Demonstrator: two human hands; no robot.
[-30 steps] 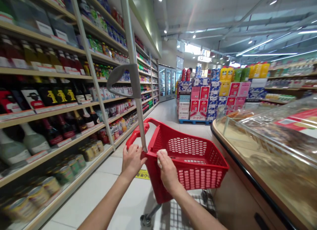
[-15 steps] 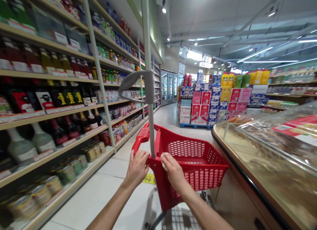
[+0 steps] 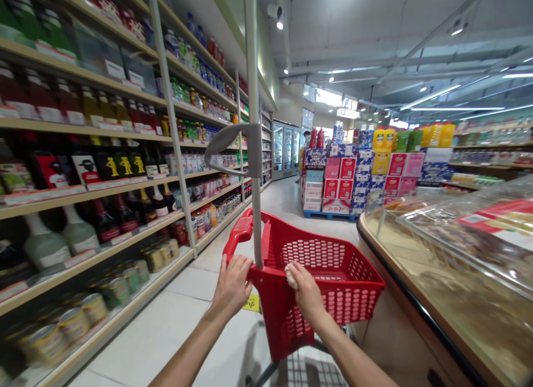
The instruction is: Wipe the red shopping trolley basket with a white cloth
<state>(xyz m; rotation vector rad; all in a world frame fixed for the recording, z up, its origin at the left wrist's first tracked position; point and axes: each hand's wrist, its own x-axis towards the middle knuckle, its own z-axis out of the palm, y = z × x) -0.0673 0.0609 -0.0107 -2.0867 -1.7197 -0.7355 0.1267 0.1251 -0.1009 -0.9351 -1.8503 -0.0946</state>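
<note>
The shelves are running along the left side, carrying rows of glass bottles, while the counter is standing on the right, with clear covers lying along its top. Ahead, the boxes are standing stacked on a blue pallet. Between shelves and counter the cart is sitting at a slant, its far right corner showing just beside the counter's dark edge; I cannot tell whether they are touching. Should the cart be rolling under an uneven push, that corner could be knocking the counter, since the gap is looking so slight.

The pole is rising from the cart's near corner, its grey loop jutting toward the shelves. A sharp turn to the left could be swinging that loop toward the bottles, because it is standing tall over a wheeled base.

The left hand is curling its fingers over the red handle, thumb on the near side; how firmly it is pressing, I cannot tell. If that hold is loose, hard rubbing could be sending the cart drifting.

The right hand is pinching a pale wad, the cloth, in bunched fingers at the cart's near rim. The cloth could be snagging in the holes, or slipping free, because only a small wad is showing at the fingertips.
</note>
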